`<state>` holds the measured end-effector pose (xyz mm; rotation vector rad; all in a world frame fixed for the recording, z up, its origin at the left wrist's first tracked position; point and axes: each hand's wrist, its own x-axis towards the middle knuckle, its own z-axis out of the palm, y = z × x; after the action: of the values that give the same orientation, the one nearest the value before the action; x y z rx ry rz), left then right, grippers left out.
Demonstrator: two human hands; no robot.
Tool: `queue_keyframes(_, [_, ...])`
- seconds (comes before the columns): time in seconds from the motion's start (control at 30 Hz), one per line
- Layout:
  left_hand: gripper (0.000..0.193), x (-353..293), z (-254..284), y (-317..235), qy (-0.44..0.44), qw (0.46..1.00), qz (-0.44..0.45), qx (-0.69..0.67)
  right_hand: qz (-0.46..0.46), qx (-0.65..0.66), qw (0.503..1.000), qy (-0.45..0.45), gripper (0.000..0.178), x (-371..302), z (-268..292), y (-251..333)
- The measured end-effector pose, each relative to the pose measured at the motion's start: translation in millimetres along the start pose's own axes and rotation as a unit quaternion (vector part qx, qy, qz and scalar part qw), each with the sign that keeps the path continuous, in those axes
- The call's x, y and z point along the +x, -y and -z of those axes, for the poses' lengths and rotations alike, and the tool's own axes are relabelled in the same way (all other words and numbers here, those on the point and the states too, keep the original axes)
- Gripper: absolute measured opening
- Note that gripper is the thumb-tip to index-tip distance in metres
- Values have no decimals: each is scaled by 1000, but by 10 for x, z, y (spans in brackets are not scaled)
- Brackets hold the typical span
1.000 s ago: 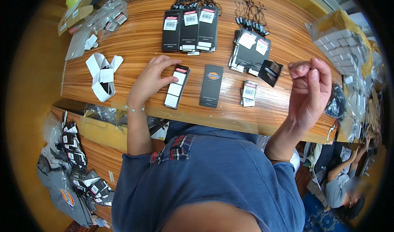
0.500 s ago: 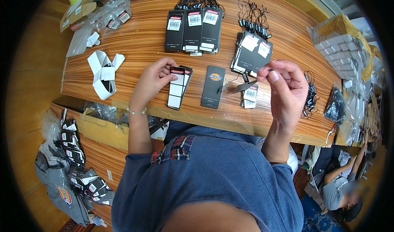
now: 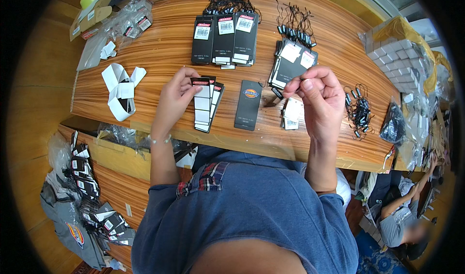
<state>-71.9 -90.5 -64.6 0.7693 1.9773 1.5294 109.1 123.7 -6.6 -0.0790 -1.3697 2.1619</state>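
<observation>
The wood-grained surface (image 3: 160,53) spreads beneath everything, its edges bowed. At its right end stands a plastic-wrapped pack (image 3: 399,63) of small white boxes. Toward the far side lies a broad stack (image 3: 225,44) of black tags in three overlapping columns, black cords (image 3: 231,3) bunched above it. To its right and a little nearer is a smaller stack (image 3: 293,65), with more cords (image 3: 294,26) above.

The right hand (image 3: 317,92) is raised just in front of that smaller stack, thumb and fingertips pinched on a dark bit (image 3: 303,79) too small and blurred to name. The left hand (image 3: 179,94) grasps the upper end of a black strip (image 3: 202,110) with white panels, thumb on its face. This strip lies left of centre, overlapping other strips (image 3: 218,103) fanned out to its right.

At far left, a looped white band (image 3: 115,90) lies on the surface. A heap of cords (image 3: 358,113) sits right of the right hand. Between the hands, near the close edge, is a single black tag (image 3: 247,109), and right of it lie smaller white-labelled tags (image 3: 291,116).
</observation>
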Motion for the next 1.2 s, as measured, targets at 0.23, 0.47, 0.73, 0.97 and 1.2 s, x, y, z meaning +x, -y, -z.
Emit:
queue_keyframes(0.23, [21, -39, -559, -682, -31, 991, -98, -85, -17, -163, 986, -36, 6, -22, -249, -63])
queue_keyframes(0.47, [24, -51, -894, -872, -25, 988, -132, -74, 199, -432, 877, -64, 7, 4, -233, -243])
queue_keyframes(0.73, [24, -40, -943, -905, 0, 988, -147, -52, 238, -460, 852, -79, 10, 9, -163, -303])
queue_keyframes(0.97, [19, -16, -898, -921, 4, 978, -206, 41, 176, -394, 898, -87, 6, 21, -162, -278])
queue_keyframes(1.2, [13, 43, -922, -938, 7, 972, -234, -7, 162, -353, 917, -89, 4, 5, -115, -294])
